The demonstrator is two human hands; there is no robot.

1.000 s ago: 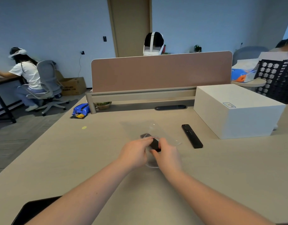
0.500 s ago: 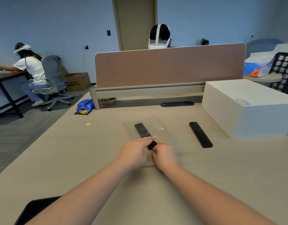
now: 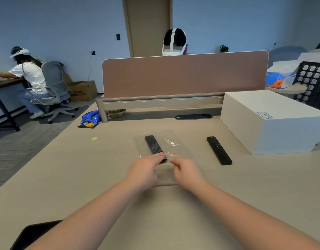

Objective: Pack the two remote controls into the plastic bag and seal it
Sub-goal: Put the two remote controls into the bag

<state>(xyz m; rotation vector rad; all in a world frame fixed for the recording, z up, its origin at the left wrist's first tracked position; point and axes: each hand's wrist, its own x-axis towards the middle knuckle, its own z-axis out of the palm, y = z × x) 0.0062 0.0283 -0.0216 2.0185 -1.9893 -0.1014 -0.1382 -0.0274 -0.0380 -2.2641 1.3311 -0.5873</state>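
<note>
A clear plastic bag [image 3: 175, 141] lies flat on the desk in front of me, its mouth towards me. One black remote control [image 3: 152, 145] lies inside it along the left side, with its near end at the mouth. My left hand [image 3: 143, 171] pinches the bag's mouth by the thin red seal strip, right over that end. My right hand [image 3: 187, 171] sits just to the right with its fingers closed on the bag's near edge. The second black remote control [image 3: 218, 150] lies bare on the desk, to the right of the bag.
A large white box [image 3: 274, 121] stands at the right, close to the second remote. A pink divider panel [image 3: 184, 74] closes off the back of the desk [image 3: 83, 177]. A dark flat object [image 3: 34, 233] lies at the near left edge. A snack packet [image 3: 89, 119] lies far left.
The remote has slid deeper into the bag. My hands, close together over its near end before, have moved slightly apart along the bag's mouth.
</note>
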